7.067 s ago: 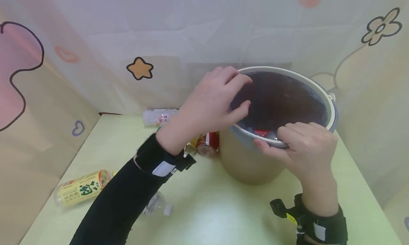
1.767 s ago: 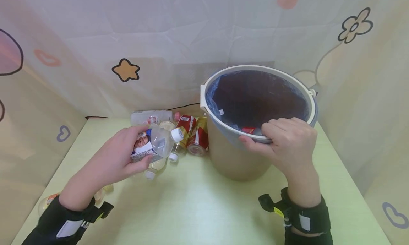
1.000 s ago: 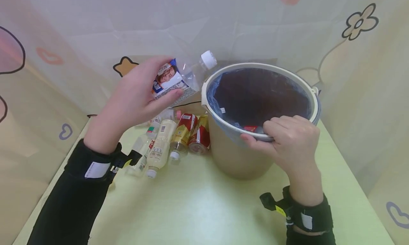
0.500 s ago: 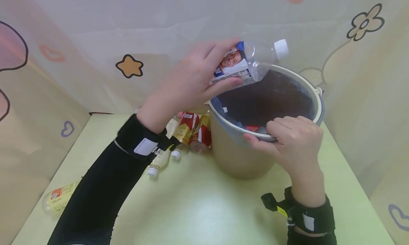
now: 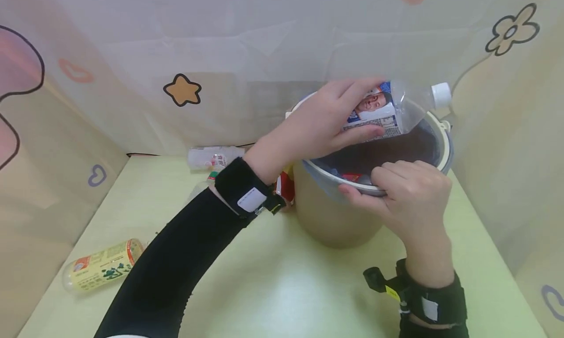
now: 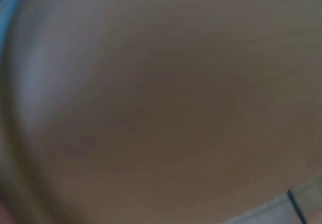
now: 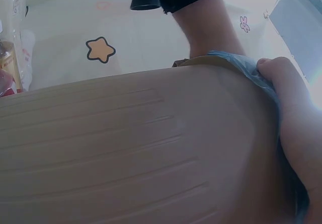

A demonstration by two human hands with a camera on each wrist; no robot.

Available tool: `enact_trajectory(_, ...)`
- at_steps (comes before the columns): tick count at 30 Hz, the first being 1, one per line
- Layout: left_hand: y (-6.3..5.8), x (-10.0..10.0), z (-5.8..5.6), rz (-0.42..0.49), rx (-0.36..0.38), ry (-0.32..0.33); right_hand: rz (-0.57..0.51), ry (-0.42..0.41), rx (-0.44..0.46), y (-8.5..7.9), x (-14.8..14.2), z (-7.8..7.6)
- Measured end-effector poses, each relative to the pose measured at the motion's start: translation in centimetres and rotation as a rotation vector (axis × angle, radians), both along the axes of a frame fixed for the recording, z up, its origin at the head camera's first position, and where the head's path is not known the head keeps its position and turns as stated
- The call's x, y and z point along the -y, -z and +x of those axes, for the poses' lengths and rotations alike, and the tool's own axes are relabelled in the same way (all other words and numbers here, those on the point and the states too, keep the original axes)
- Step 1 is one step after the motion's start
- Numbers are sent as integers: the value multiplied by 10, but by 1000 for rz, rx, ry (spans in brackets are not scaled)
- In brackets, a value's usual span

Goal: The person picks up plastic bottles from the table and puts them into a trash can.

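Behind the bin (image 5: 339, 218) we saw a patterned backdrop (image 5: 264, 34); beneath the bin, a pale-green counter (image 5: 282, 284). Over the bin's mouth (image 5: 374, 152), the left grip (image 5: 321, 117) curled round a clear bottle (image 5: 403, 108) whose blue-and-white label (image 5: 380, 118) we couldn't read; the right grip (image 5: 410, 196) clasped the bin's rim (image 5: 445, 149).

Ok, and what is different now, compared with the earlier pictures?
The left hand, with no bottle visible in it at first, has since taken hold of a clear bottle and carried it up and rightward, over the mouth of the bin. The right hand still grips its rim; the yellow-labelled bottle still lies at left.
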State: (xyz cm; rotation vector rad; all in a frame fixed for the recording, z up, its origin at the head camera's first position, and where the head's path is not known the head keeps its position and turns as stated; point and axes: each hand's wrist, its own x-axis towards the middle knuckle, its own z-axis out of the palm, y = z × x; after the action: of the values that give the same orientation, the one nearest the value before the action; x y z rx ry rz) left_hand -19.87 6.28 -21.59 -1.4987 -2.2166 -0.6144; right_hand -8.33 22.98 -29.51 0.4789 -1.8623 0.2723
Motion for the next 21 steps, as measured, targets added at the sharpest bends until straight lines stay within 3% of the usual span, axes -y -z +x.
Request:
enact_trajectory(8,9,-9,0,-184,66,-95,-10,0,-19,-1,2,-1)
enact_trajectory(14,9,-15,4,-379,60,-166,-25,0,-40,-3,3,0)
enact_trajectory(21,12,-16,3,-440,116,-165,-50,-20,-58,-4,7,-1)
